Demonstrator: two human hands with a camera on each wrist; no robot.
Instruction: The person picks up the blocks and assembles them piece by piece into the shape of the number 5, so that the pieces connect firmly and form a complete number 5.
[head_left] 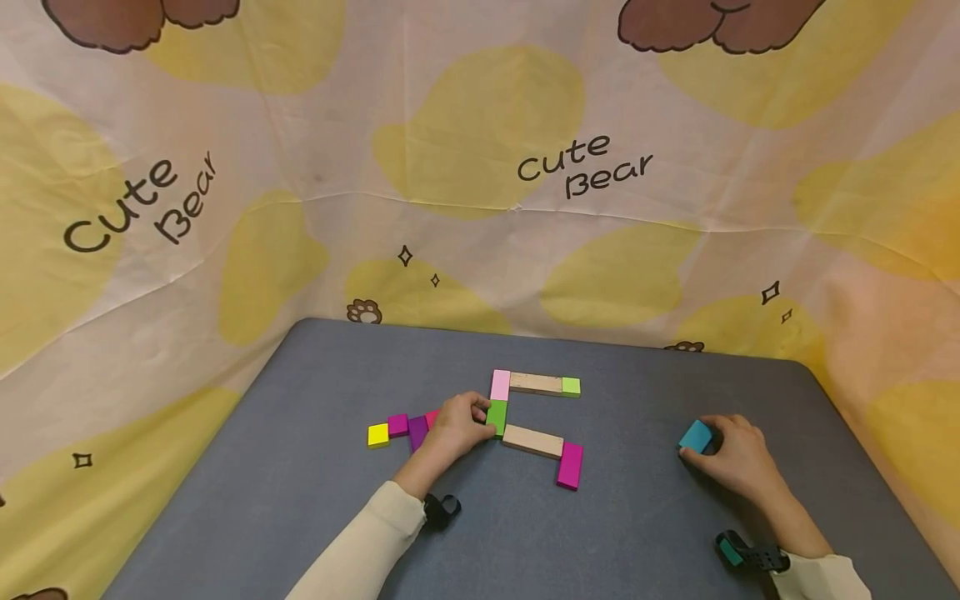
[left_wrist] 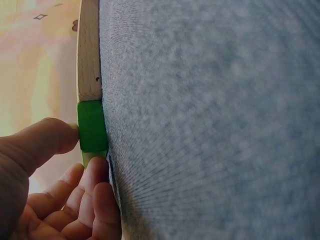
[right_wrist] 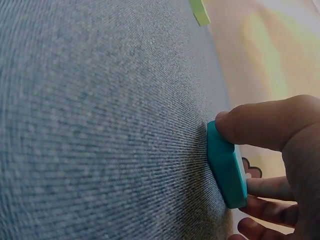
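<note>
On a grey table (head_left: 637, 533), a person's left hand (head_left: 454, 422) pinches a green block (head_left: 498, 417) touching a pink block (head_left: 500, 385). Well apart, the right hand (head_left: 744, 460) pinches a blue block (head_left: 696, 436).

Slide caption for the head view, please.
Left hand pinches a green block beside a pink block; right hand holds a blue block.
</note>
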